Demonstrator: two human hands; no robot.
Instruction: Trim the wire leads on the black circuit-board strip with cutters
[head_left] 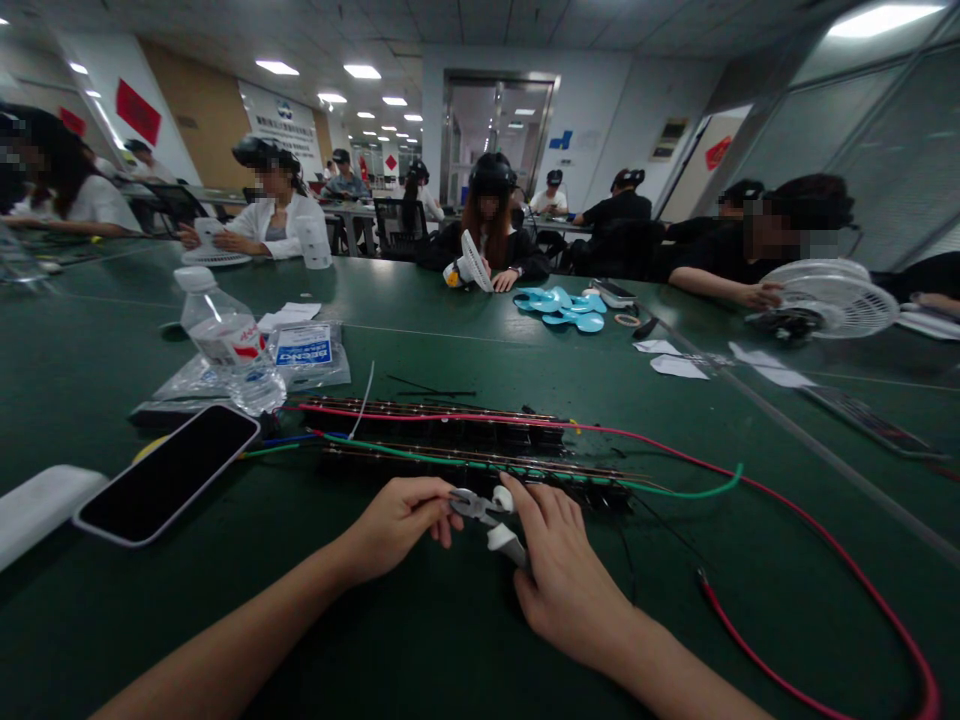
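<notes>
My right hand [564,572] grips a pair of small cutters [491,515] with white handles, jaws pointing left. My left hand [401,522] is pinched closed right at the cutter jaws, holding something thin I cannot make out. Just beyond both hands lie two long dark strips [450,428] of components on the green table [420,640]. A red wire [825,540] runs along the far strip and loops off to the right. A green wire [675,490] follows the near strip.
A black phone [169,473] lies face up at left beside a white object [37,505]. A water bottle [225,340] and plastic bags [307,350] lie behind. Blue fan blades [566,305] and a white fan [829,298] lie farther off. Several people sit around the table.
</notes>
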